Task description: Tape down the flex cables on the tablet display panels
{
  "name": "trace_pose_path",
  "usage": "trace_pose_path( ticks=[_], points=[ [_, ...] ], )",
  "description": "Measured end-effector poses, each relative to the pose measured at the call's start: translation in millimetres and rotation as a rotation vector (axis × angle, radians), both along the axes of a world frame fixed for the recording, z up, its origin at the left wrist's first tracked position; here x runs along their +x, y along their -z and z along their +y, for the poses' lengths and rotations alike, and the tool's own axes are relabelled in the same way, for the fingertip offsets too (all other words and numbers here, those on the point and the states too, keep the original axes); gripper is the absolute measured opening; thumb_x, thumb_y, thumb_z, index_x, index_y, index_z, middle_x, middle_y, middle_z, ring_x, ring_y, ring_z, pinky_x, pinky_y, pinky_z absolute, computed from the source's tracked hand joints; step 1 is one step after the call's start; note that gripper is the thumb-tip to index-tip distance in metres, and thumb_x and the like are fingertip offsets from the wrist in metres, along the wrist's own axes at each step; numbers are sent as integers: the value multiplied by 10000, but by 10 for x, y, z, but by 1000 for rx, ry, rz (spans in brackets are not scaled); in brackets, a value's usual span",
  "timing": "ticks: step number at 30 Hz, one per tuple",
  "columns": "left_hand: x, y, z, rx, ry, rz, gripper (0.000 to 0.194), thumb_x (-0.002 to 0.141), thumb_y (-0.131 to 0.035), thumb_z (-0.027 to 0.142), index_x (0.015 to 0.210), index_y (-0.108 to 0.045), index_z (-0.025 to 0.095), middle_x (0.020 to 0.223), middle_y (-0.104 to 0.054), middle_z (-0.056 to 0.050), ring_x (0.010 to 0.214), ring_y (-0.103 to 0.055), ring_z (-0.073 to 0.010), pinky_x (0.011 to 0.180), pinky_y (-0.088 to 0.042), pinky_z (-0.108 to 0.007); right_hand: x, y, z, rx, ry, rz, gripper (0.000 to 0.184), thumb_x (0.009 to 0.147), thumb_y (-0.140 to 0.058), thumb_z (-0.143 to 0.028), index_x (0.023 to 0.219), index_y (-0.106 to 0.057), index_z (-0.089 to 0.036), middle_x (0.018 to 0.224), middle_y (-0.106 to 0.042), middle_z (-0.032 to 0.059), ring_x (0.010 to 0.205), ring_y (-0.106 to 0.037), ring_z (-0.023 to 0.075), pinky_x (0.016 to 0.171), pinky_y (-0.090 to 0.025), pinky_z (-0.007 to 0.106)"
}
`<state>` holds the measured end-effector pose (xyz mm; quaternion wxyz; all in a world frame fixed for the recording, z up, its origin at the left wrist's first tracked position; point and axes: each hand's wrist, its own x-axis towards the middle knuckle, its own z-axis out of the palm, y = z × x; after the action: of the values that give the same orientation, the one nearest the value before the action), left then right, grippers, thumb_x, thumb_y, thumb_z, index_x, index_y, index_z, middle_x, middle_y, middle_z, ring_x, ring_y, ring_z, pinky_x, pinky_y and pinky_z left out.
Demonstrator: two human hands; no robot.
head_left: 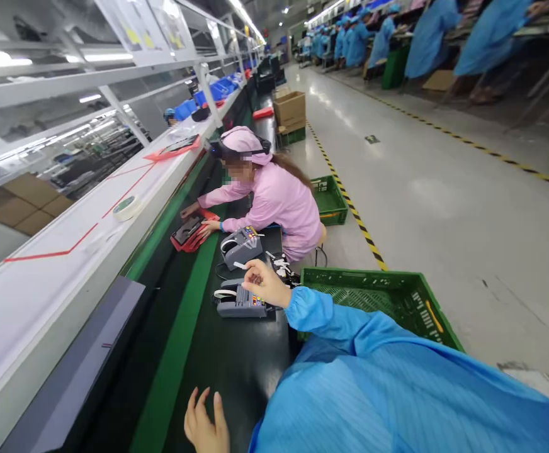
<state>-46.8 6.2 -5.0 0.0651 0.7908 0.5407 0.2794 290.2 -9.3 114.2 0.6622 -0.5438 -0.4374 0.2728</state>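
My right hand point(266, 283), in a blue sleeve, is raised above the nearer grey tape dispenser point(239, 308). Its thumb and forefinger pinch a short white strip of tape point(240, 265). A second grey tape dispenser point(241, 248) stands just beyond, with a white tape roll in it. Low in the view, my left hand point(207, 425) hovers over the dark bench point(237, 352), holding nothing, its fingers apart and slightly curled.
A co-worker in pink point(279, 201) handles a dark flat piece on red sheets point(194, 233) at the belt point(170, 365). Green crates point(416, 283) stand on the floor to the right. A tape roll point(127, 208) lies on the white shelf point(67, 277). White scraps point(281, 264) lie by the dispensers.
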Motion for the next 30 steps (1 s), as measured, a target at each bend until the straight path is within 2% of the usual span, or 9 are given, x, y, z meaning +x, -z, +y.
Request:
trace_pose_path(
  ticks=[2, 8, 13, 18, 22, 25, 30],
  points=[
    [4, -61, 47, 16, 1, 22, 524, 877, -316, 581, 985, -607, 159, 1212, -586, -206, 1147, -556, -370, 985, -395, -572, -40, -17, -15, 5, -12, 2, 341, 734, -649, -261, 1006, -446, -228, 737, -578, -48, 623, -499, 102, 586, -399, 250],
    [-95, -139, 197, -69, 50, 124, 532, 854, -338, 592, 977, -617, 156, 1185, -606, -212, 1098, -586, -366, 938, -436, -553, -162, -37, -65, 49, -77, -13, 299, 738, -682, -292, 967, -506, -214, 832, -587, -11, 680, -501, 105, 594, -411, 244],
    [-13, -312, 151, -42, 63, 118, 587, 839, -313, 652, 950, -616, 161, 1144, -628, -201, 1095, -594, -348, 959, -431, -549, -143, 16, -148, 39, -95, -4, 259, 747, -684, -275, 939, -522, -212, 828, -596, -14, 693, -512, 103, 641, -436, 253],
    [45, -460, 65, -163, 53, 99, 700, 803, -309, 732, 981, -632, 137, 1154, -624, -211, 1132, -574, -364, 1003, -404, -574, -97, 133, -163, 6, -109, 26, 288, 754, -665, -266, 990, -508, -216, 810, -606, -22, 682, -525, 103, 652, -438, 262],
    [62, -502, 46, -299, 35, 20, 675, 781, -376, 738, 1016, -629, 158, 1120, -653, -170, 1124, -588, -337, 1033, -399, -557, -105, 241, -131, -31, -150, 70, 300, 753, -655, -295, 1000, -497, -230, 784, -615, -26, 661, -542, 108, 609, -426, 257],
    [116, -574, 172, -399, 11, -48, 643, 774, -447, 689, 1097, -615, 160, 1161, -653, -155, 1163, -576, -318, 1064, -386, -531, -99, 327, -95, -54, -144, 99, 350, 739, -669, -338, 1022, -492, -235, 776, -633, -24, 659, -561, 114, 608, -430, 264],
    [295, -741, 679, -649, -51, -247, 543, 795, -580, 499, 1198, -577, 136, 1179, -663, -135, 1183, -585, -263, 1075, -406, -421, 36, 471, -14, -70, -135, 135, 392, 730, -666, -402, 1028, -477, -232, 752, -629, -21, 677, -592, 128, 602, -458, 271]
  ],
)
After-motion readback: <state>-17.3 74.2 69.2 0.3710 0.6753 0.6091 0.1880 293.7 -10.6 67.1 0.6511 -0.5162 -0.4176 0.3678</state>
